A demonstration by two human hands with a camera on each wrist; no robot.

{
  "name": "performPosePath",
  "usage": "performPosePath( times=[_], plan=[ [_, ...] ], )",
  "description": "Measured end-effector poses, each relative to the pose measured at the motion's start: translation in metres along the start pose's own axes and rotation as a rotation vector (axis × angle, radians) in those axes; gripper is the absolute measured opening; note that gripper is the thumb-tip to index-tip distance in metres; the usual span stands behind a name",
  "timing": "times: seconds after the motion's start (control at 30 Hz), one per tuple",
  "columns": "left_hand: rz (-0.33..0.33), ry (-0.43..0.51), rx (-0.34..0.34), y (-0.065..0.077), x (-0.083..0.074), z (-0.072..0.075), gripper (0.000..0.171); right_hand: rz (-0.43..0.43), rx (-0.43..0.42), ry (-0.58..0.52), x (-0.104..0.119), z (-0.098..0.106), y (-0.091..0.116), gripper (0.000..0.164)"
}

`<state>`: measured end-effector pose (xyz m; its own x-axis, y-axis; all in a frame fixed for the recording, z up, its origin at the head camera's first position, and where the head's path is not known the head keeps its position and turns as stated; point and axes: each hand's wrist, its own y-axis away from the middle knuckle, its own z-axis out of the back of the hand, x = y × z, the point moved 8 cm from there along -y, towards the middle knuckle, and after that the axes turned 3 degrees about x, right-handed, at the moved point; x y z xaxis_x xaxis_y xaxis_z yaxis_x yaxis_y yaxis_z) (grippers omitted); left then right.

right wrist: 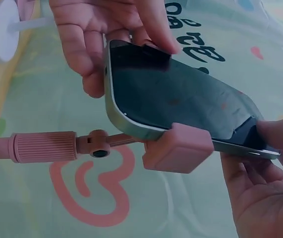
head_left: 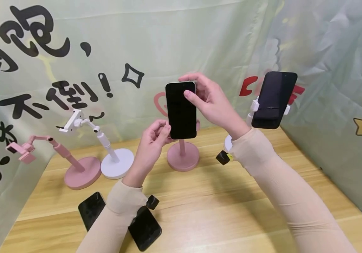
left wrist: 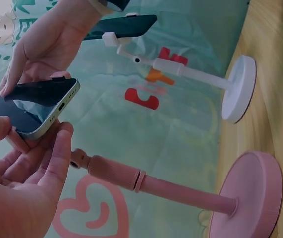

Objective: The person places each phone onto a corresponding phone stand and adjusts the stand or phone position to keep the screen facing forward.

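Observation:
A dark-screened phone with a pale edge stands upright in the pink clamp of a phone stand with a round pink base. One clamp jaw grips the phone's long edge in the right wrist view. My left hand holds the phone's lower left side, thumb at its edge and fingers around the back. At the upper right corner my right hand pinches the phone, its thumb on the screen and its other fingers behind. Much of the clamp is hidden behind the phone.
To the right, a white stand carries another phone. On the left are a pink stand and a white stand with bare clamps. Two phones, one dark phone and a second, lie near the left forearm. A printed cloth hangs behind.

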<state>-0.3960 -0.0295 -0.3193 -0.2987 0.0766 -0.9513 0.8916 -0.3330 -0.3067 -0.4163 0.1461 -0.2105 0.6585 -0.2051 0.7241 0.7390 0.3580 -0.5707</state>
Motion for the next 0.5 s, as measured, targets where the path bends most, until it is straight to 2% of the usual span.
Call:
performPosePath(
  times=[0.13,0.5],
  plan=[
    [-0.011,-0.022,0.026,0.002,0.000,-0.001,0.025,-0.018,0.000,-0.048,-0.002,0.002,-0.001,0.032],
    [-0.009,-0.046,-0.017,0.003,0.003,0.000,0.025,-0.024,-0.001,-0.081,-0.013,-0.001,0.011,0.034]
  ],
)
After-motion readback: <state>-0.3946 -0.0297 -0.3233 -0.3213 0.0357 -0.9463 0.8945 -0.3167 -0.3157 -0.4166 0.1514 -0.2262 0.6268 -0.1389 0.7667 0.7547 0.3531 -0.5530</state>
